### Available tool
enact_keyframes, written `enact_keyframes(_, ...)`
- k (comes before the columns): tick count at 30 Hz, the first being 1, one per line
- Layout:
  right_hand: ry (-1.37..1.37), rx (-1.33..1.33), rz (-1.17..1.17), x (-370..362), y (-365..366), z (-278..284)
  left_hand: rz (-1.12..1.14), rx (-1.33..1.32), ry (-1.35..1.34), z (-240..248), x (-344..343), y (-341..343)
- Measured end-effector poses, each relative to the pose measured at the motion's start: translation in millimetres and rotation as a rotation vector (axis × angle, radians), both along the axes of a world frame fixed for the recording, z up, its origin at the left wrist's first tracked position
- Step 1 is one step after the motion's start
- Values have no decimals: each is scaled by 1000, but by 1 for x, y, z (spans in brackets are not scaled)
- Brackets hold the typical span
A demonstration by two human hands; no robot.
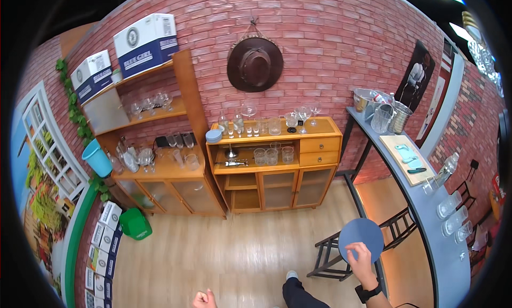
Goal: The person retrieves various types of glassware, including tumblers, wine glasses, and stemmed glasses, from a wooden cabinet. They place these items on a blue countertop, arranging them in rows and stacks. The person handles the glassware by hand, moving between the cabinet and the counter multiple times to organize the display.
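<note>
My right hand (360, 258), with a dark watch (368, 293) on its wrist, is above a round blue-grey stool seat (361, 238). Its fingers are loosely bent and somewhat apart, and nothing shows in them; I cannot tell if it touches the seat. At the lower edge my left hand (204, 299) is only partly in view over the wooden floor, fingers curled in and thumb raised, with no object visible in it. My leg in dark trousers (298, 294) and a light shoe show between the two hands.
On the right a long grey-blue counter (426, 204) bears glasses, a cutting board (400, 153) and metal buckets (400, 119). Ahead stand a low wooden cabinet (320, 172) and a taller shelf (188, 89) with glassware. Stacked boxes (105, 244) and a green bin (135, 224) are left.
</note>
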State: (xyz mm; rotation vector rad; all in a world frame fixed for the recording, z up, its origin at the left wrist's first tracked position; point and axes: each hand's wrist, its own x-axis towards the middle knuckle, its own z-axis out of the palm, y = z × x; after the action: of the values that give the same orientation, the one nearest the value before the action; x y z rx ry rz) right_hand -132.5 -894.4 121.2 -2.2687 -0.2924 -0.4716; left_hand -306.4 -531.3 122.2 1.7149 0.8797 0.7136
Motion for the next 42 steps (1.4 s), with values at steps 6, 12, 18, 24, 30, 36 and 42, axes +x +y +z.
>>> enact_keyframes(6,-17,96,-50,100,-1,-16,-131,12,-27,16,120,-25)
enact_keyframes(12,71,215,-103,182,9,-11,-228,102,19,31,224,-29)
enact_keyframes(18,155,245,-132,239,29,-30,-334,2,14,18,317,-21)
enact_keyframes(24,237,233,-155,305,75,-39,-401,-241,-51,-19,416,14)
enact_keyframes(30,157,149,-152,385,121,-22,-565,-237,-174,-9,521,51)
enact_keyframes(36,196,148,-141,445,131,-13,-618,-213,-163,-12,597,71)
enact_keyframes(42,187,158,-191,497,101,-23,-631,-284,-110,-31,661,43)
